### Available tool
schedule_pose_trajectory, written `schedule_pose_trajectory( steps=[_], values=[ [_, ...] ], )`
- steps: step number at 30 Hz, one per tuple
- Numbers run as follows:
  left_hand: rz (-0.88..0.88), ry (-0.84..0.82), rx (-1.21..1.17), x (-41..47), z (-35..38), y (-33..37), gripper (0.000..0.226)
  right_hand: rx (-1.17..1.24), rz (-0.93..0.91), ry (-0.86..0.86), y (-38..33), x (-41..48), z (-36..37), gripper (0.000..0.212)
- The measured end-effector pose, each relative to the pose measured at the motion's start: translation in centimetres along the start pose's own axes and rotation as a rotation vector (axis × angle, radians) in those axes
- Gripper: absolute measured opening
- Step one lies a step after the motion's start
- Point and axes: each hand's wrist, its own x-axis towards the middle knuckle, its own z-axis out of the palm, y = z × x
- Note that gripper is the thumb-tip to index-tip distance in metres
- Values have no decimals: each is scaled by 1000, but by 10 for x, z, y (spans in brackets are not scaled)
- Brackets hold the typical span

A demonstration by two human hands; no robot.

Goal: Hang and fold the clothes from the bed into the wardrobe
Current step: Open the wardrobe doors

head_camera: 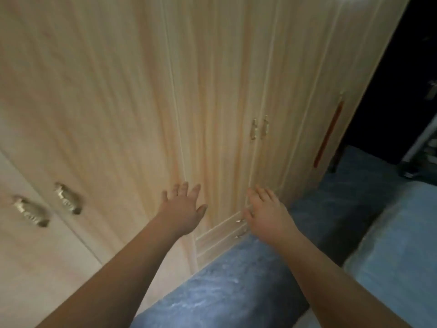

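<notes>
I have both hands out in front of the wardrobe (71, 79), and neither holds anything. The left hand (183, 207) is flat with its fingers spread against, or just off, a tall door (208, 114). The right hand (264, 214) is likewise loose and spread, low down beside the two small drawers (220, 233). The picture is smeared, so I cannot tell whether either palm actually touches the wood. Every door I can see is closed. The clothes are not in view at all; only the blue-covered bed (236, 292) shows, running along the foot of the wardrobe beneath my arms. I judge the step in hand to be getting the wardrobe open, with no garment hung or folded that I can point to, so the task looks barely begun. The next move, as I read it, calls for a grip on one of the brass handles (254, 129) above and just right of my right hand, or on the other pair (67, 197) at far left. Then comes a pull wide enough for the door to swing, watching that the bed so close below does not block it.
</notes>
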Motion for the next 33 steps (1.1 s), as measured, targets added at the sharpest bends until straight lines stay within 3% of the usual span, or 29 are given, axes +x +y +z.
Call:
schedule_pose_trajectory(
  steps=[11,18,24,28,33],
  values=[
    [-570,27,-20,-208,-12,-111,69,112,-571,-72,-181,-30,40,64],
    [-714,47,-50,-262,-4,-186,69,135,-709,-120,-282,-31,63,62],
    [-663,41,-101,-231,9,-264,68,292,-644,-180,-362,13,89,60],
    [-581,20,-79,-193,13,-317,68,544,-393,-185,-409,56,103,53],
    [-494,73,-115,-152,29,-351,65,705,-171,-82,-449,95,129,22]
  ],
)
